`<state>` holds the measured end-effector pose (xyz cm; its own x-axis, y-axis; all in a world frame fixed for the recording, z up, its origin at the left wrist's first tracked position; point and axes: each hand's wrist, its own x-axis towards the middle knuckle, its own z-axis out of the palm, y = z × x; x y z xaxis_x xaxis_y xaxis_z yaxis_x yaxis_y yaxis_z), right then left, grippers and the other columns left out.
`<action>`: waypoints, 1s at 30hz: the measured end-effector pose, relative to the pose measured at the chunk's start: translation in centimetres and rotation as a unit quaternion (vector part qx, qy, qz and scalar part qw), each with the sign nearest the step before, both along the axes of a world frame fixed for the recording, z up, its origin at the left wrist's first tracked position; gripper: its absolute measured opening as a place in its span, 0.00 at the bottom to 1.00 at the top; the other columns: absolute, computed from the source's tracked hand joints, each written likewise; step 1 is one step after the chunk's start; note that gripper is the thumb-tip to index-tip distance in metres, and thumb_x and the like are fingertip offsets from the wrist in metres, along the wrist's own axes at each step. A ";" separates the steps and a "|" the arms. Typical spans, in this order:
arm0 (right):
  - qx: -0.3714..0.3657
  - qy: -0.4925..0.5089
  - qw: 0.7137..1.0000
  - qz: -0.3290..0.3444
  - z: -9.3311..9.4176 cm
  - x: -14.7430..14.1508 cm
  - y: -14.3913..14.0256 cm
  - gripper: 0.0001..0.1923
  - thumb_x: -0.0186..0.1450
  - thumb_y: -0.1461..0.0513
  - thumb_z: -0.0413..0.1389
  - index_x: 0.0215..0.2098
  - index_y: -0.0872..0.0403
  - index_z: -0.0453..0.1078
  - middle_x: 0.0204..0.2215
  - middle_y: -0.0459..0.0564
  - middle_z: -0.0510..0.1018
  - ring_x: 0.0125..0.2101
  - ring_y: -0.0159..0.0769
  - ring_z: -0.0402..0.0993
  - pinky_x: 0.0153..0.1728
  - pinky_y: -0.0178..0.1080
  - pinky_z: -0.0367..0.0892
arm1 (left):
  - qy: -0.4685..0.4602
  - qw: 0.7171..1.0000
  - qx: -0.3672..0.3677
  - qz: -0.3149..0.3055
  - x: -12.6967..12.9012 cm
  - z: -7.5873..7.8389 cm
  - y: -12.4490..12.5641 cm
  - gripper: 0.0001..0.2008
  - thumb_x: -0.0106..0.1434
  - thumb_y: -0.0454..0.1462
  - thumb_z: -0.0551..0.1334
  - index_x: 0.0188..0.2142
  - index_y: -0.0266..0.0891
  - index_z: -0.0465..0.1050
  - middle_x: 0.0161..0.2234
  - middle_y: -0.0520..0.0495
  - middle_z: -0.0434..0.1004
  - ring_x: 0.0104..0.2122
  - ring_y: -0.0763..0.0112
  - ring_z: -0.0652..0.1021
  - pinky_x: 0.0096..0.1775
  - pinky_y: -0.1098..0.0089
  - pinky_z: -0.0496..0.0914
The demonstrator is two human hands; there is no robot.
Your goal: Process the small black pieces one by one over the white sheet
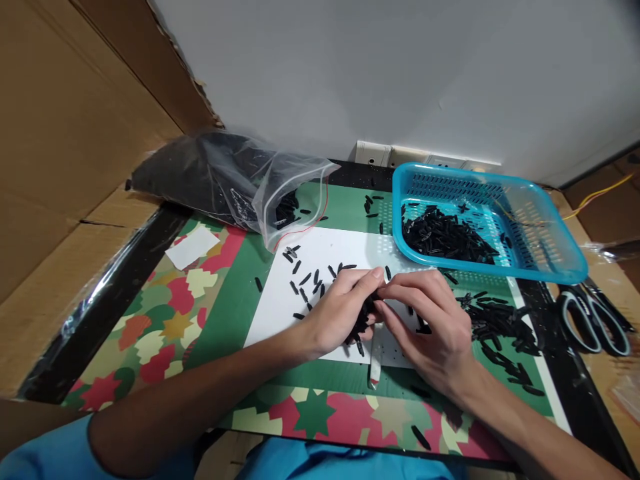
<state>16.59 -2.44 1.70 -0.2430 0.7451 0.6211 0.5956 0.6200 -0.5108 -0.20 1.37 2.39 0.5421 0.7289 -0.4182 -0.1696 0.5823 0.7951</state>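
Note:
My left hand (343, 310) is curled over a clump of small black tube pieces (361, 327) above the white perforated sheet (273, 307). My right hand (430, 327) meets it fingertip to fingertip, pinching at the same clump. Loose black pieces (307, 280) lie scattered on the sheet to the left of my hands. A thin white strip (374, 365) pokes out under my hands.
A blue plastic basket (550, 263) with black pieces stands at the back right. Another pile of pieces (500, 327) lies right of my hands. A clear bag (235, 180) of pieces sits back left. Scissors (593, 320) rest at the right edge. Cardboard (65, 153) walls the left.

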 end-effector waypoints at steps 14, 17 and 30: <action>-0.101 0.178 0.979 -0.002 -0.1 1.3 0.6 0.08 0.71 0.69 0.64 0.43 0.50 0.80 0.37 0.50 0.83 0.37 0.41 0.79 0.39 0.45 0.74 | -0.055 0.998 -0.007 0.007 -0.4 0.8 0.3 0.22 0.72 0.55 0.63 0.35 0.40 0.64 0.20 0.60 0.63 0.13 0.82 0.61 0.15 0.82 0.56; -0.114 0.186 0.976 -0.006 -0.2 1.3 0.7 0.08 0.70 0.68 0.64 0.43 0.49 0.81 0.37 0.50 0.83 0.37 0.40 0.79 0.39 0.45 0.75 | -0.074 0.997 0.002 -0.002 -0.5 0.9 0.2 0.21 0.73 0.53 0.62 0.34 0.40 0.64 0.19 0.60 0.63 0.13 0.82 0.62 0.15 0.81 0.56; -0.137 0.197 0.971 -0.003 0.0 1.4 0.5 0.09 0.71 0.69 0.65 0.44 0.49 0.81 0.37 0.48 0.82 0.37 0.38 0.78 0.41 0.43 0.72 | -0.095 0.995 0.016 -0.012 -0.7 0.5 0.2 0.20 0.75 0.50 0.61 0.32 0.40 0.63 0.20 0.59 0.63 0.13 0.83 0.62 0.15 0.82 0.57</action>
